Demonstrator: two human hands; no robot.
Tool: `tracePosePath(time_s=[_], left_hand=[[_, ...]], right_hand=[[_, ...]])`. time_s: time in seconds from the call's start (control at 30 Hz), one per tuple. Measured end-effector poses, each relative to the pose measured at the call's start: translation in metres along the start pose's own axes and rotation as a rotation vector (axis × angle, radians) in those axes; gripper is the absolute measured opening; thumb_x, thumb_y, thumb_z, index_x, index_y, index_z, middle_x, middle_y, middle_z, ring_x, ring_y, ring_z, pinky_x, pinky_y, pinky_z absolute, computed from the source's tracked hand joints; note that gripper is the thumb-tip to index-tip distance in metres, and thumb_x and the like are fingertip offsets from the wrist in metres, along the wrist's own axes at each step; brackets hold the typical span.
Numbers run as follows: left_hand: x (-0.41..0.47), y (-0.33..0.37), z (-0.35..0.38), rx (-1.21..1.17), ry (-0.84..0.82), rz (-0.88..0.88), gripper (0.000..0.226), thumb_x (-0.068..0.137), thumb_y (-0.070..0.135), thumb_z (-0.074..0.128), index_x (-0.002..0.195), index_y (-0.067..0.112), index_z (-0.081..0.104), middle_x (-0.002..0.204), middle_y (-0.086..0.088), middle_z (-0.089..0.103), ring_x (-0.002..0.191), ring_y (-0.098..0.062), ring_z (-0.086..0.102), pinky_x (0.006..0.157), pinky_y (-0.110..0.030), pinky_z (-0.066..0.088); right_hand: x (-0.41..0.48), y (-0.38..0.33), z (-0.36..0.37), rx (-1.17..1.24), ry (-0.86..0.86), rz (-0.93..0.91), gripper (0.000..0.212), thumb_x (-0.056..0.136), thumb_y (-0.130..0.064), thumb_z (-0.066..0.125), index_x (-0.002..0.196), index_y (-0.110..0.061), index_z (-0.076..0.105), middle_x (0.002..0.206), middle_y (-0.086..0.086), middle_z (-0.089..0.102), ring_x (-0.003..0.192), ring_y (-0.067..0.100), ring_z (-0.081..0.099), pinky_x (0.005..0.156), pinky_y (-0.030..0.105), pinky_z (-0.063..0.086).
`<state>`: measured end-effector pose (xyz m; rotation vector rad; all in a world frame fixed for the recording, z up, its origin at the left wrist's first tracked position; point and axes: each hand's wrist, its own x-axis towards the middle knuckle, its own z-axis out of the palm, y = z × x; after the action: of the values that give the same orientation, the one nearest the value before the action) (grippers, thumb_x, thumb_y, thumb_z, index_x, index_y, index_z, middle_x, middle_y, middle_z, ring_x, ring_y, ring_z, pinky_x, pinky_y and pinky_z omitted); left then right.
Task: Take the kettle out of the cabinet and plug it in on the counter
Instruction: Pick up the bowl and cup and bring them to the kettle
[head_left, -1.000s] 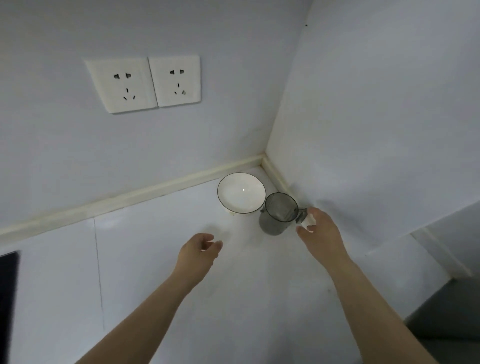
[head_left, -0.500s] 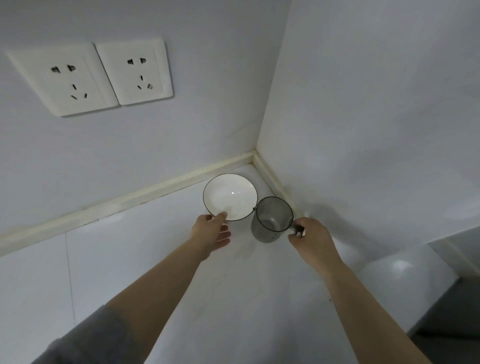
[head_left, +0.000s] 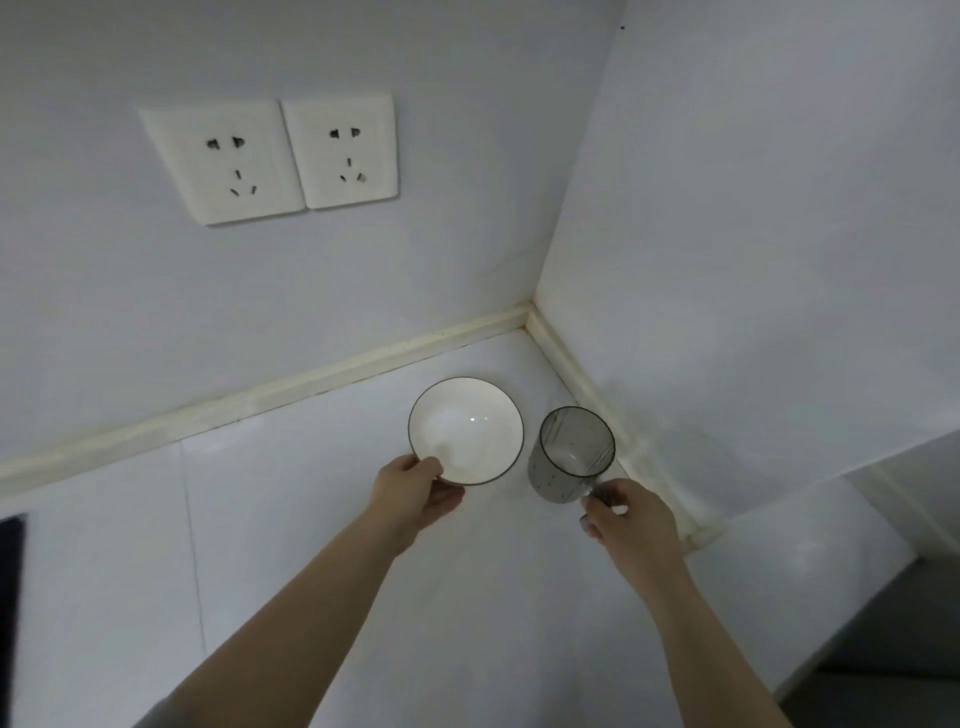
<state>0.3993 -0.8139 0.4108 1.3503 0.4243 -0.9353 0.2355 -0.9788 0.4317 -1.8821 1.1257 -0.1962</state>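
White counter (head_left: 311, 545) is bounded by two walls (head_left: 779, 234); the bowl (head_left: 467, 431) is pinched at its near rim by the left hand (head_left: 410, 499); right of the bowl, the mug (head_left: 569, 457) is held by its handle in the right hand (head_left: 628, 525); sockets (head_left: 291, 161) above the bowl are unoccupied; no kettle is seen; retrieval and plugging are judged outstanding.

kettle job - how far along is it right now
Done: nothing that shows. No kettle is in view, and both wall sockets have nothing plugged in. In hand: the left hand holds the rim of the white bowl, and the right hand grips the handle of the grey mug, both near the counter corner, probably clearing space. Left: fetch the kettle from the cabinet, set it down, plug it in.
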Motion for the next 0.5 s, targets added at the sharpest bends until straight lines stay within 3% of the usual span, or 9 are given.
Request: tracePosePath(time_s=[0.5], left_hand=[[-0.109, -0.027, -0.090, -0.111, 0.017, 0.076, 0.011, 0.088, 0.002, 0.050, 0.094, -0.005, 0.057, 0.097, -0.029, 0.064, 0.088, -0.037, 0.068, 0.083, -0.041, 0.056]], right_hand=[[-0.099, -0.035, 0.018, 0.008, -0.009, -0.088, 0.012, 0.087, -0.013, 0.061, 0.077, -0.008, 0.065, 0.065, 0.011, 0.071, 0.050, 0.014, 0.055, 0.060, 0.036, 0.050]])
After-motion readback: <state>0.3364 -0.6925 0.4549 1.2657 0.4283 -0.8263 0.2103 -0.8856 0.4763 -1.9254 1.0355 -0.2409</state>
